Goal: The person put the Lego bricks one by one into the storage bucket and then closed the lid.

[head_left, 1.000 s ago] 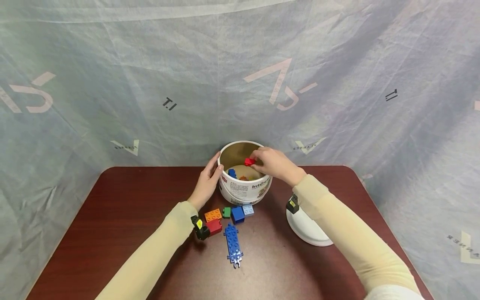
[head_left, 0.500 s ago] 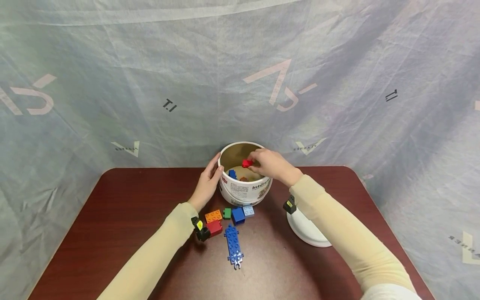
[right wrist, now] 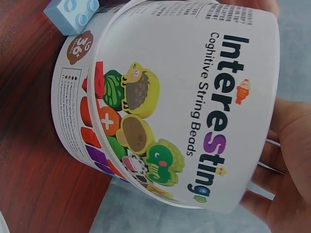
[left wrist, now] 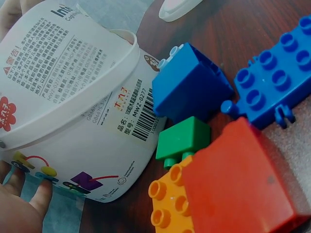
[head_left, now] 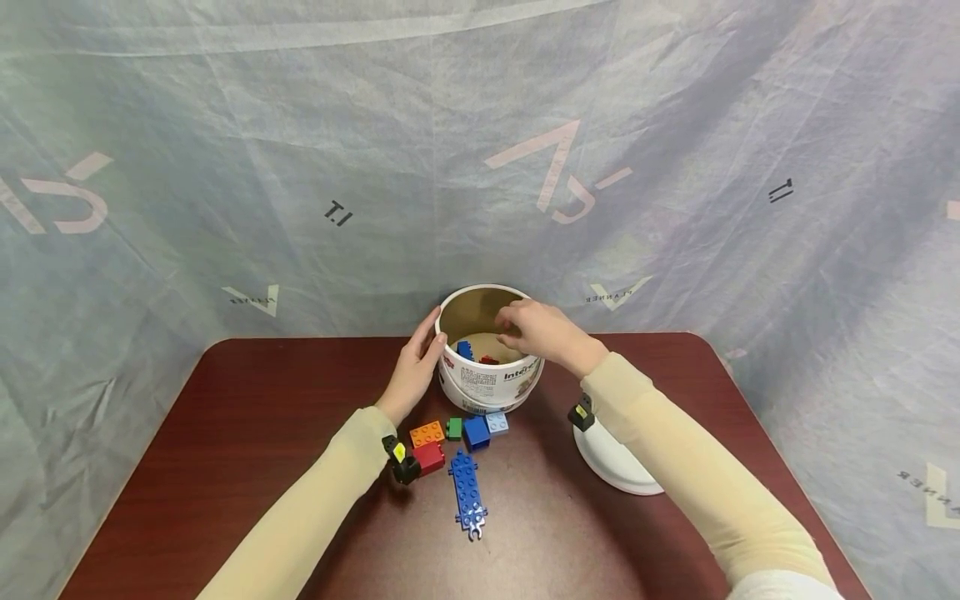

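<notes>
A white bucket (head_left: 487, 385) with printed sides stands near the table's back edge, its top uncovered. My left hand (head_left: 411, 367) rests its extended fingers against the bucket's left outer wall. My right hand (head_left: 546, 333) hangs over the right rim with loosely bent fingers and nothing seen between them. Inside the bucket lie a blue brick (head_left: 465, 350) and a red brick (head_left: 489, 361); the rest of the bottom is partly hidden. In the right wrist view, the fingers (right wrist: 272, 160) show beyond the rim, partly covered by the bucket.
In front of the bucket lie an orange brick (head_left: 427, 433), a larger red brick (left wrist: 233, 179), a green brick (left wrist: 184, 138), a dark blue block (left wrist: 189, 85), a light blue brick (right wrist: 73, 14) and a long blue base (head_left: 467, 492). A white lid (head_left: 615, 458) lies right, under the forearm.
My right hand moved slightly left over the bucket and let go of the small red brick, which now appears to lie at the bottom. My left hand has stayed in place.
</notes>
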{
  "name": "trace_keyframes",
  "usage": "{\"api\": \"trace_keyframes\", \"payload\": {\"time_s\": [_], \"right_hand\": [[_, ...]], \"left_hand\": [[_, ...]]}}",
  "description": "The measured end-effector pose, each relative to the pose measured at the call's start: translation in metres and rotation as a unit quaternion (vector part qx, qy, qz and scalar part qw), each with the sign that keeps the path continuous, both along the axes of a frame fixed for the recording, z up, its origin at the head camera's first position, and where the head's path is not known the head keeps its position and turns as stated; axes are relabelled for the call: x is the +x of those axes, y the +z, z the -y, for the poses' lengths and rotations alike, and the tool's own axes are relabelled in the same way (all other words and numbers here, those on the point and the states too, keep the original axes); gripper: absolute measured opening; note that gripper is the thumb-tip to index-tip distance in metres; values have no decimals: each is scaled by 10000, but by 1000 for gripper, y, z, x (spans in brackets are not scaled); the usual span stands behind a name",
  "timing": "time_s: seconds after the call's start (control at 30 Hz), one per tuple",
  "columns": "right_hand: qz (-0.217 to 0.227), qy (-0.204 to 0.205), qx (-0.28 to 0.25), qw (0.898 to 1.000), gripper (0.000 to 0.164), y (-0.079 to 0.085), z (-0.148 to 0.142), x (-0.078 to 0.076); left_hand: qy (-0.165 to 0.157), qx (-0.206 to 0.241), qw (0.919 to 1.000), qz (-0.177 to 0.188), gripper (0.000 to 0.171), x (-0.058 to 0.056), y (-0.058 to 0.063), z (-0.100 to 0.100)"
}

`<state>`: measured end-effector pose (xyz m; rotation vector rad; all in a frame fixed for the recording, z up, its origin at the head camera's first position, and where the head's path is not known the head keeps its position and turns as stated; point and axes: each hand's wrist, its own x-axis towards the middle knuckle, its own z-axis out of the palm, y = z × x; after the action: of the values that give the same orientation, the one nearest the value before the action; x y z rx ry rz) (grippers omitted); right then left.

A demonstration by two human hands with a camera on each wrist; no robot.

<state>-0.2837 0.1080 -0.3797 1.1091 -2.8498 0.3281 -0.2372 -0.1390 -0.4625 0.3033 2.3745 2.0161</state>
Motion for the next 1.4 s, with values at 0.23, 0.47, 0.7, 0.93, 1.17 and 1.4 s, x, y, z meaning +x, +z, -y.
{"api": "trace_keyframes", "payload": {"time_s": [0.23, 0.47, 0.7, 0.93, 1.17, 1.4], "right_hand": [[-166, 62, -98, 9998, 17, 7, -4, 12], [-457, 162, -230, 9986, 15, 12, -9, 29], [-747, 358, -453, 9955, 14, 13, -20, 43], [-874, 493, -680, 9926, 14, 16, -32, 56], [-831, 560, -806, 9917, 17, 21, -41, 72], [-995, 652, -928, 9886, 17, 19, -49, 87]], "left_hand": [[-85, 16, 9999, 144, 60, 11, 20, -1], [28, 58, 9999, 77, 60, -6, -9, 0], [57, 22, 9999, -128, 59, -9, -16, 1], [-29, -3, 9997, -259, 59, -9, -13, 4], [-117, -16, 9996, -245, 59, -12, -11, 9], [-296, -57, 9994, -152, 60, -12, -5, 11]]}}
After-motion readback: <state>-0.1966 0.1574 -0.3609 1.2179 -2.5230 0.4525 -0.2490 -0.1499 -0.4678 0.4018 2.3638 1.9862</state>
